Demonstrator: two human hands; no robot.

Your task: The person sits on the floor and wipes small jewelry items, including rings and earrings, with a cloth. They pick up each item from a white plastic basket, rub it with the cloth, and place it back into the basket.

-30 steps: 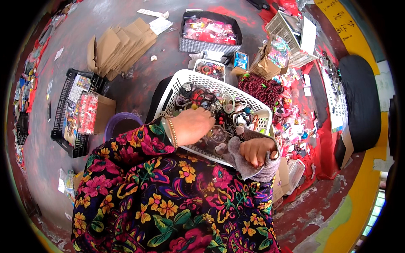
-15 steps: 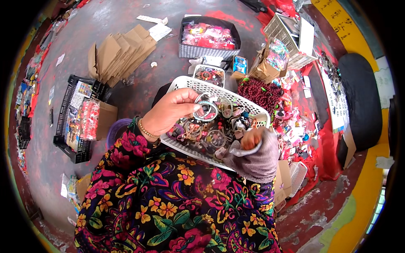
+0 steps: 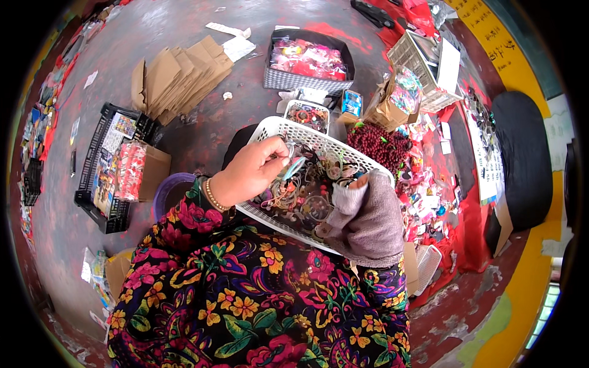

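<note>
A white perforated plastic basket (image 3: 283,228) rests before me, filled with a tangle of hair ties (image 3: 288,197), bands and small ornaments. My left hand (image 3: 254,168), with a beaded bracelet at its wrist, is above the basket's left part. Its thumb and fingers pinch a few ring-shaped hair ties (image 3: 296,167), one pale blue and others whitish. My right hand (image 3: 363,211) wears a greyish-mauve fingerless glove and reaches over the basket's right side. Its bare fingertips are curled down among the contents; what they grip is hidden.
Beyond the basket stand a small white basket (image 3: 307,115) of hair ties and a patterned bin (image 3: 307,81) of pink packets. Dark red beads (image 3: 378,146) and loose trinkets lie right. A black crate (image 3: 86,199), purple tub (image 3: 161,199) and flattened cardboard (image 3: 184,76) are left.
The rings in my left hand have turned edge-on and the hand has shifted slightly. My right hand has rotated and moved up toward the basket's right end. The view has shifted a little.
</note>
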